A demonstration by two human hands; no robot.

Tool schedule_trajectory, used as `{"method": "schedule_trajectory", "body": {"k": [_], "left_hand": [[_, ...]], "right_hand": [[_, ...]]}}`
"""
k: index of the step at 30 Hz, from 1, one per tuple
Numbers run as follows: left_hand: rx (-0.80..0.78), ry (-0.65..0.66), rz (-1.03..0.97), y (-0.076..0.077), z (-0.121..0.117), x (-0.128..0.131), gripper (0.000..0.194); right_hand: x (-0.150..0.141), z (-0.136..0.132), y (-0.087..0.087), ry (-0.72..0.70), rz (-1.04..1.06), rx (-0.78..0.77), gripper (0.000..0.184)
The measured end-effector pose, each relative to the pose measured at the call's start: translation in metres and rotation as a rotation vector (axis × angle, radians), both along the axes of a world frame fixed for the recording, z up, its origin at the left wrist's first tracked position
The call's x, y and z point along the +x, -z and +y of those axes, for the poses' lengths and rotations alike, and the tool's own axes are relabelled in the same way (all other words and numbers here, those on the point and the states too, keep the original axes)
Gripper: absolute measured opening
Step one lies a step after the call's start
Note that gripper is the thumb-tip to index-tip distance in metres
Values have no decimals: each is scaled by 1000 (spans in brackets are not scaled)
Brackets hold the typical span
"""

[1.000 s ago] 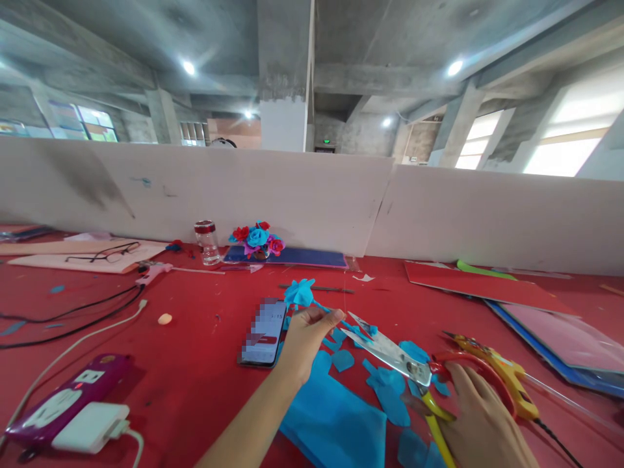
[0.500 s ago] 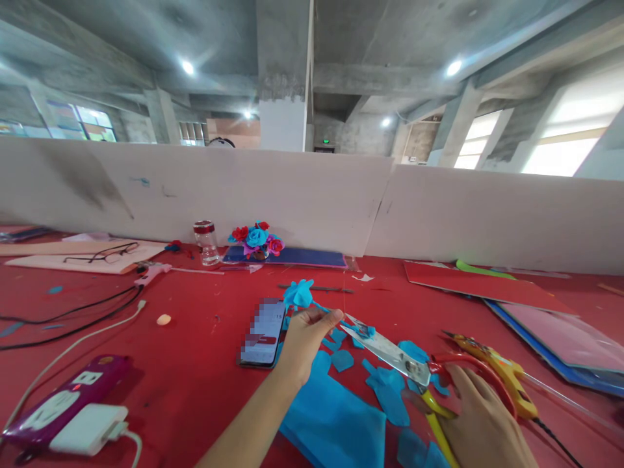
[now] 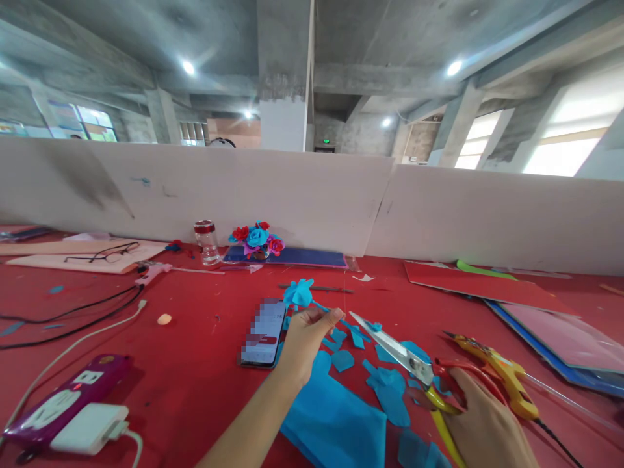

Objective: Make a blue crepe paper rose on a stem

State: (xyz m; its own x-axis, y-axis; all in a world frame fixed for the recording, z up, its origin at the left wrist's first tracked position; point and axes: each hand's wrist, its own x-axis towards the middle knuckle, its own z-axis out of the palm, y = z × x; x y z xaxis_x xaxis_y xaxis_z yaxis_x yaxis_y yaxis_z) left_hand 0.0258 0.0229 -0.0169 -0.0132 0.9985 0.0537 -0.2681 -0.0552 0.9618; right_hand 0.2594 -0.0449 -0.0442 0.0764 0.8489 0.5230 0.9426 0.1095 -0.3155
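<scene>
My left hand (image 3: 308,338) pinches the thin blue stem of a blue paper flower (image 3: 298,293), its bloom above the knuckles and the stem pointing right. My right hand (image 3: 480,416) is wrapped round the red and yellow handles of the scissors (image 3: 397,351). The scissors' blades look closed, tips near the stem's right end. A small blue scrap (image 3: 374,327) shows at the blades; whether it is joined to the stem I cannot tell. Below lie cut blue pieces (image 3: 342,360) and a larger folded blue sheet (image 3: 336,413) on the red table.
A phone (image 3: 264,335) lies left of my left hand. Right of the scissors is a yellow glue gun (image 3: 511,380) with a cord. Farther back stand a jar (image 3: 208,244) and a paper bouquet (image 3: 257,238). A purple power strip (image 3: 73,403) sits at left, coloured sheets (image 3: 487,286) at right.
The scissors' blades have come together, and the red handle has moved in toward the yellow one. The blade tips sit slightly farther right. My left hand and the flower have hardly moved.
</scene>
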Motion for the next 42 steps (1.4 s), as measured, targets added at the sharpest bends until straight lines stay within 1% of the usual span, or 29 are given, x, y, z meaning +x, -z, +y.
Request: {"method": "schedule_trajectory", "body": {"k": [3, 6, 8, 10, 14, 16, 18, 21, 24, 27, 29, 31, 34, 38, 42], "left_hand": [[0, 19, -33, 2, 2, 0, 31], [-9, 15, -48, 3, 3, 0, 32], [-10, 22, -73, 2, 3, 0, 31], [-9, 38, -102, 1, 2, -1, 30], [-1, 54, -150, 1, 2, -1, 26], [9, 46, -168, 2, 2, -2, 24], [24, 30, -168, 3, 4, -2, 22], [54, 27, -149, 4, 4, -2, 21], [25, 51, -162, 4, 5, -1, 23], [-37, 56, -185, 5, 6, 1, 31], [-58, 50, -173, 7, 7, 1, 33], [-65, 28, -153, 9, 8, 2, 33], [-107, -3, -79, 15, 10, 4, 28], [-188, 35, 75, 30, 14, 11, 30], [-209, 5, 98, 45, 19, 16, 32]], "right_hand": [[-3, -2, -1, 0, 124, -62, 24], [-1, -4, 1, 4, 227, -102, 37], [2, -3, 1, 47, 266, -86, 44], [5, -1, -1, 82, 294, -106, 47], [10, 2, -6, 72, 325, -227, 43], [11, 2, -4, 103, 308, -203, 42], [14, 1, 1, 118, 273, -129, 40], [22, 1, 9, 62, 262, -47, 36], [30, 3, 10, 42, 281, -53, 28], [33, 5, 7, 86, 237, -74, 22], [33, 5, 7, 92, 156, -84, 24], [33, 6, 10, 49, 70, -125, 29], [30, 11, 13, 17, 0, -172, 33], [25, 19, 11, 29, 9, -172, 32], [23, 23, 13, -74, 50, -231, 23]]}}
